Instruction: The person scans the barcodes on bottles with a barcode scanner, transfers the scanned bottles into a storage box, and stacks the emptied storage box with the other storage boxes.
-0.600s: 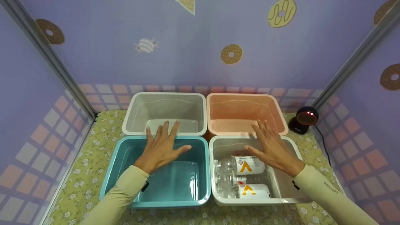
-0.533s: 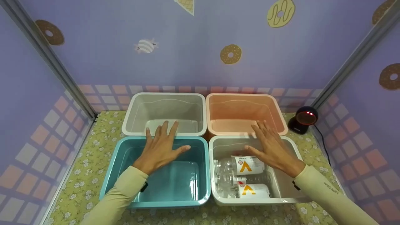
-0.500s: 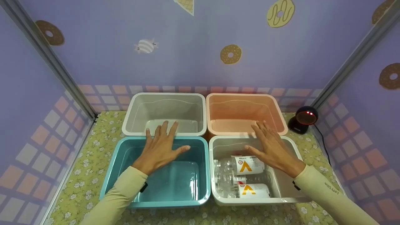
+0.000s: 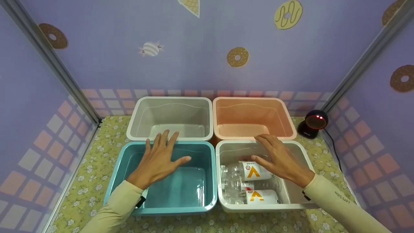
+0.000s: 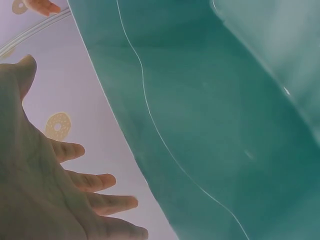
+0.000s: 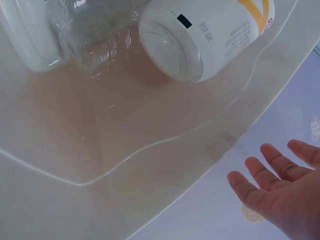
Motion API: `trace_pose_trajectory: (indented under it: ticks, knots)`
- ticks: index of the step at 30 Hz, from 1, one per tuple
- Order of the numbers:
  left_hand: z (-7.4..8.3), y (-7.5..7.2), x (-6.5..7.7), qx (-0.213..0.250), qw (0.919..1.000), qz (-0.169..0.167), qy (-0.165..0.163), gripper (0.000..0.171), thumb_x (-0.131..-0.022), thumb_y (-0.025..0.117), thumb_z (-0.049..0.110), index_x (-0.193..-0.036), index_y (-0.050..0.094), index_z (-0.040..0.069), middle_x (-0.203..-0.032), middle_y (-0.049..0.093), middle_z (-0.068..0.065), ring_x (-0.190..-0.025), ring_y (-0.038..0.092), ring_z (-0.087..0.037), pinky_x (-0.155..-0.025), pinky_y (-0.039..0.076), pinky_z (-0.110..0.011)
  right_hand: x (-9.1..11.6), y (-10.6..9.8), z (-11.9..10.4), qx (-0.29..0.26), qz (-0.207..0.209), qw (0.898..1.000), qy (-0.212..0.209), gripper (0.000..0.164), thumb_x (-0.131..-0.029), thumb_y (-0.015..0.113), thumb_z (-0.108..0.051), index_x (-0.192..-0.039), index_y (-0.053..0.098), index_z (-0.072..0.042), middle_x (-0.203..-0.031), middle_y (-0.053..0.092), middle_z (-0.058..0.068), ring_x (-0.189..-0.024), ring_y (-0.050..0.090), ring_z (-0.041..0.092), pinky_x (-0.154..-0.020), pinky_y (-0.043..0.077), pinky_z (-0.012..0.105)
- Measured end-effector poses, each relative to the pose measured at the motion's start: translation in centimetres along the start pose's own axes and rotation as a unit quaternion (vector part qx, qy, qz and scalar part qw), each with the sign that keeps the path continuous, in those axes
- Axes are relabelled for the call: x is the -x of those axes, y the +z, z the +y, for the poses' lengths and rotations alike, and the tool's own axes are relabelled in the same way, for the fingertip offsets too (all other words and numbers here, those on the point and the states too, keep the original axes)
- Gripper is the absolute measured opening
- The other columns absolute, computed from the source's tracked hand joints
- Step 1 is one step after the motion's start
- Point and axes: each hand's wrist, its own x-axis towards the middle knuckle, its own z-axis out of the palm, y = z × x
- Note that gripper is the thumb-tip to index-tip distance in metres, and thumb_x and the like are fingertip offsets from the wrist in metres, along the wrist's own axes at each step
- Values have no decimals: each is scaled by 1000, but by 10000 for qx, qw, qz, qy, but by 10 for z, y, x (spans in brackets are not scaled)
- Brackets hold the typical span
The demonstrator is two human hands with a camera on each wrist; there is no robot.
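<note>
My left hand (image 4: 157,161), fingers spread and nothing held, hovers over the teal bin (image 4: 213,181) at the front left. Over the front right white bin (image 4: 268,207) is my right hand (image 4: 281,158), its fingers extended and also holding nothing. Several clear plastic bottles lie on their sides in that white bin, among them a bottle with a white label (image 4: 257,171) and another labelled bottle (image 4: 262,196) nearer the front. In the right wrist view a bottle's base (image 6: 172,52) faces the camera. The left wrist view shows the left palm (image 5: 35,175) beside the teal wall (image 5: 190,125).
A grey-white bin (image 4: 171,113) and a peach bin (image 4: 252,113) stand behind the front pair, against the back wall. At the right sits a black scanner (image 4: 313,123) with red lights and a cable. A flowered cloth (image 4: 87,174) covers the table.
My left hand has drawn back toward the body and slightly left. The right hand's fingers have come down and back a little. The view has tilted slightly; the bins and bottles stay put.
</note>
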Motion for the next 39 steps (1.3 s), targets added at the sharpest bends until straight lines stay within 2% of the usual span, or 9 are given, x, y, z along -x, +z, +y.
trace_pose_trajectory:
  ticks: [8, 16, 21, 29, 39]
  knots:
    - [-3, -12, 10, -16, 9999, 137, 63, 105, -101, 59, 78, -176, 28, 12, -179, 24, -26, -163, 23, -54, -124, 9, -85, 5, 0, 1, -77, -32, 9993, -356, 71, -98, 84, -29, -154, 58, 5, -152, 58, 26, -142, 55, 47, -114, 46, 70]
    - [-1, -27, 19, 88, 9997, 216, 77, 102, -102, 63, 74, -176, 30, 13, -178, 27, -26, -163, 25, -52, -124, 10, -85, 9, 1, 3, -69, -171, 9991, -373, 69, -99, 84, -29, -155, 58, 1, -152, 59, 24, -141, 57, 47, -112, 48, 70]
    - [-3, -29, 27, 54, 9997, 202, 102, 101, -102, 63, 73, -176, 30, 13, -178, 27, -26, -162, 27, -52, -122, 11, -87, 11, 4, 5, -64, -153, 9988, -462, 67, -98, 84, -28, -153, 60, 1, -150, 60, 25, -138, 59, 45, -110, 51, 67]
    - [-8, -34, 44, 268, 9995, 139, -90, 101, -103, 62, 73, -177, 26, 14, -180, 22, -25, -164, 23, -52, -123, 13, -85, 10, 9, 9, -185, 73, 9960, -872, 63, -96, 86, -22, -148, 64, 5, -143, 64, 23, -133, 61, 41, -106, 53, 65]
    - [-20, -35, 69, 462, 9982, 363, -122, 99, -105, 67, 65, -176, 27, 9, -179, 22, -26, -163, 23, -53, -125, 12, -82, 14, 15, 6, -427, -185, 9959, -782, 60, -98, 85, -22, -149, 64, 1, -147, 64, 22, -137, 60, 41, -108, 50, 70]
